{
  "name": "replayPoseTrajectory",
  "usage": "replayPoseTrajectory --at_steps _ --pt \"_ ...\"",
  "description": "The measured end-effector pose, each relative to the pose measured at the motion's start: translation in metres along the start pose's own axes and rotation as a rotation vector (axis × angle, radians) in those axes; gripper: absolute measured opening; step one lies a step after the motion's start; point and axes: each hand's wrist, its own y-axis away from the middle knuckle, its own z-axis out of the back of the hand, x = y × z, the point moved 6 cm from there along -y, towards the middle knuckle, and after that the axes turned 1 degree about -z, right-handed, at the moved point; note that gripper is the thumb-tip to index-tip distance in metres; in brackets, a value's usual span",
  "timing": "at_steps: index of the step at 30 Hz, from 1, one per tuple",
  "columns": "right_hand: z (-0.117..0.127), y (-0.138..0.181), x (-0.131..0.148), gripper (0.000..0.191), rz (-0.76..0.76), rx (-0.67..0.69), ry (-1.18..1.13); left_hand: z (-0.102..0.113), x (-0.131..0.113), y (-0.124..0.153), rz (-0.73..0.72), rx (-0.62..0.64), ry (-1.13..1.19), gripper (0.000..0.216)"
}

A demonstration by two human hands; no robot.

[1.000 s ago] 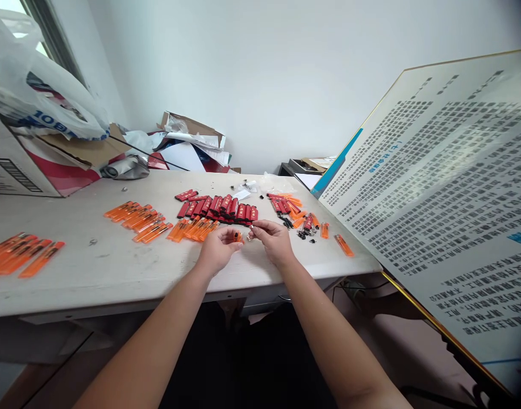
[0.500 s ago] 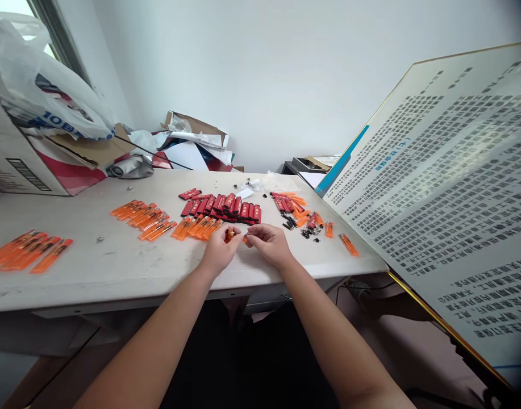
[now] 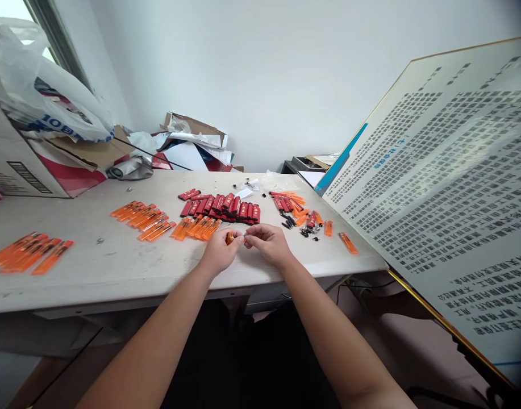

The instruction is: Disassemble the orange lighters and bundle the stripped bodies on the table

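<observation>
My left hand [image 3: 220,251] is closed around an orange lighter [image 3: 229,237], only its top showing between the fingers. My right hand [image 3: 269,243] pinches something small against the lighter's top; I cannot make out what it is. Both hands rest near the front edge of a white table [image 3: 115,272]. Just behind them lie a row of red lighters [image 3: 226,207] and a row of orange lighters [image 3: 196,228].
More orange lighters [image 3: 143,216] lie to the left, another group [image 3: 30,254] at the far left. A mixed pile with small black parts [image 3: 303,218] sits to the right. A cardboard box [image 3: 38,165] with a plastic bag stands back left. A large printed board [image 3: 439,187] leans on the right.
My hands have come closer together, the right fingers now touching the lighter's top. The view has shifted slightly.
</observation>
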Motion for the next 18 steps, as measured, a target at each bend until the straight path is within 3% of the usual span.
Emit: replayPoseTrajectory --at_steps 11,18 --pt "0.0002 -0.0002 -0.0004 0.033 -0.014 0.022 -0.059 0.0002 0.0059 0.0002 0.103 0.013 0.196 0.026" --pt "0.0015 -0.0013 -0.0053 0.033 -0.018 0.043 -0.04 -0.0004 0.0033 0.0003 0.064 0.036 0.161 0.025"
